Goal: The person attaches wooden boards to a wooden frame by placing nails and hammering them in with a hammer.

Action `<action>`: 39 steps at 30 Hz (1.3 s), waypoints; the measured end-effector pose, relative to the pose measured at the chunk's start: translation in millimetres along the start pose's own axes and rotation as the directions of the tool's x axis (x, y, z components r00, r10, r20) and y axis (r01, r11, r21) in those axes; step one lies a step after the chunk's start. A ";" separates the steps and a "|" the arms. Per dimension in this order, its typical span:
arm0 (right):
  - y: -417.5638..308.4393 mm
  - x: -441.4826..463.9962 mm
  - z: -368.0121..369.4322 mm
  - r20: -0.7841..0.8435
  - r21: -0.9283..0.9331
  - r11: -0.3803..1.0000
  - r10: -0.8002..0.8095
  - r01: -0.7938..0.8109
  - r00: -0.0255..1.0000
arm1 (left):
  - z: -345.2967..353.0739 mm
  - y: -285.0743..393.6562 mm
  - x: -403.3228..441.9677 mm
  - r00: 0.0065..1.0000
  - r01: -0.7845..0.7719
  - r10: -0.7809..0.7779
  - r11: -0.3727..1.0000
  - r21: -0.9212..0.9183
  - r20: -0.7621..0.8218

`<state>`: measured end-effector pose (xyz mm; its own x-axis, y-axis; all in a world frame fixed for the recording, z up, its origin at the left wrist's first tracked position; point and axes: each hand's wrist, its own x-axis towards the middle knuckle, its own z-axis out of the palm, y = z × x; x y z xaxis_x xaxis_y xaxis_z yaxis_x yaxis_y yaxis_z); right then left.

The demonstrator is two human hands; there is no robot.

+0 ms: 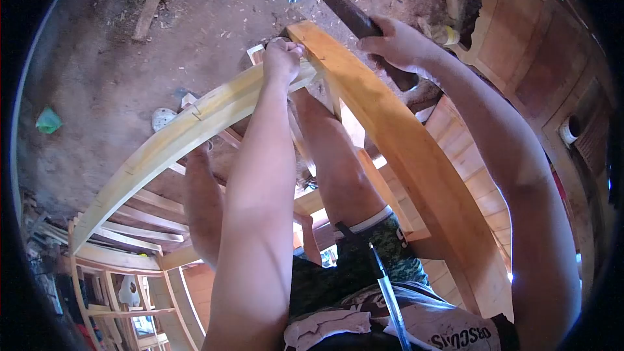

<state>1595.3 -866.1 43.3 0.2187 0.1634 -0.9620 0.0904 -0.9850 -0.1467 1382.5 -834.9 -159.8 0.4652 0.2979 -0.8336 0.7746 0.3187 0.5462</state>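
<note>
My right hand [398, 44] is wrapped round the dark handle of a hammer [348, 10], raised above the ground with its metal head at the upper left end. The end of an orange-brown wooden beam [383, 114] lies just below it. My left hand [283, 58] is closed in a pinch at the corner where this beam meets a paler wooden rail [224, 104]. Whatever its fingers hold is too small or hidden to name. Thin dark nails or marks show on the pale rail and near the beam's end.
Wooden slats [146, 224] and a ladder-like frame [130, 312] stand at lower left. A wood offcut [148, 14], a green scrap [48, 121] and shavings lie on the dirt floor. Panelled wood [513, 26] stands at right. A pen [389, 296] hangs at my front.
</note>
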 end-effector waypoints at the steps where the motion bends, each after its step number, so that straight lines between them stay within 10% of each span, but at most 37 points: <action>1: -2.8 1.1 -3.5 0.002 -0.001 1.000 0.003 -0.003 1.000 | 1.7 -1.9 1.1 0.999 -0.014 0.011 0.994 0.106 0.036; 14: -20.0 20.9 -7.3 0.193 -0.291 0.957 0.079 -0.020 0.978 | 10.4 -8.9 4.0 0.999 0.018 -0.016 0.998 -0.059 0.041; 20: -39.7 14.8 -15.6 0.166 -0.323 0.946 0.016 0.039 0.986 | 4.9 -3.0 4.3 0.985 -0.167 0.144 0.934 0.315 0.095; 29: -40.8 34.8 -16.7 0.344 -0.456 0.889 0.130 0.044 0.930 | -2.5 14.9 -2.4 0.992 0.044 -0.066 0.978 0.203 0.106; 31: -47.1 31.8 -23.5 0.177 -0.411 0.912 0.083 -0.003 0.981 | 1.7 3.3 -0.7 0.977 -0.214 0.203 0.924 0.318 0.065; 36: -30.0 30.4 -7.1 -0.015 -0.383 0.922 -0.073 0.062 0.997 | 2.3 2.5 -3.1 0.993 -0.105 0.091 0.973 0.206 0.077; 39: -36.7 32.9 -16.6 0.305 -0.551 0.835 0.187 0.013 0.934 | -1.9 11.3 2.2 0.983 -0.173 0.142 0.935 0.309 0.119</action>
<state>1615.3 -823.7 20.9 -0.0755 -0.0485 -0.9960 0.6134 -0.7897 -0.0080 1391.4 -829.0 -155.3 0.6181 0.2308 -0.7515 0.7766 -0.0314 0.6292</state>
